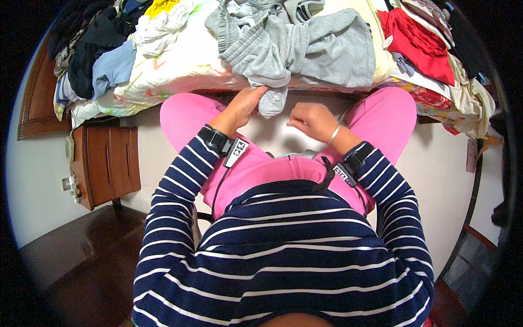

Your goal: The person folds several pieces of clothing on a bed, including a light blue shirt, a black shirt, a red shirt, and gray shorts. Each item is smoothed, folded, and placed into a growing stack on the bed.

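Note:
Grey knit garments [335, 53], one with a gathered elastic band, lie in a heap at the bed's near edge. A lighter grey end of cloth [273, 103] hangs down from the heap over the edge. My left hand [245, 104] grips the cloth beside this hanging end, with the thumb on top and the other fingers partly hidden. To the right of it, apart from the cloth, my right hand [314, 120] is held in the air above the gap between my knees. Its fingers are curled in, and nothing shows in them.
The bed [179, 73] has a pale flowered sheet. Dark clothes [92, 53], a light blue garment [114, 67] and a white cloth [161, 32] lie on the left. A red garment [421, 45] and a cream cloth [470, 90] lie right. A wooden bedside cabinet [108, 163] stands at left.

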A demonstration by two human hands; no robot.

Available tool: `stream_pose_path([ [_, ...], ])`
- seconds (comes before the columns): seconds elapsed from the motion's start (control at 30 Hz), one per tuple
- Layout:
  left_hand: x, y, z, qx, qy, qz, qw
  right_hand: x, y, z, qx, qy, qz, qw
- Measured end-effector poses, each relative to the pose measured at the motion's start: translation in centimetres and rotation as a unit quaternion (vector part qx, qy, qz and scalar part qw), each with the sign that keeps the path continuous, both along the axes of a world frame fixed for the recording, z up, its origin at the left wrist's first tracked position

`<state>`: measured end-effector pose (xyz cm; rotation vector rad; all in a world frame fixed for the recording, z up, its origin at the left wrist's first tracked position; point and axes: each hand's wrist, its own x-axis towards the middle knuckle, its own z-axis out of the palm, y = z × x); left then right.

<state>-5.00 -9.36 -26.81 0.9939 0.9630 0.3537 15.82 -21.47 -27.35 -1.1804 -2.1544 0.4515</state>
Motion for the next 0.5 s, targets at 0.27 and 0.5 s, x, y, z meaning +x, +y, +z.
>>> stream_pose_path([
  [0.27,0.6,-1.5,0.7,-0.023,-0.003,-0.026,0.999,-1.4,0.5,1.1,0.044,0.120,-0.063,0.990],
  [0.5,-0.6,-1.5,2.4,0.091,0.025,-0.124,0.988,-0.3,1.1,-0.8,-0.207,0.237,-0.151,0.937],
])
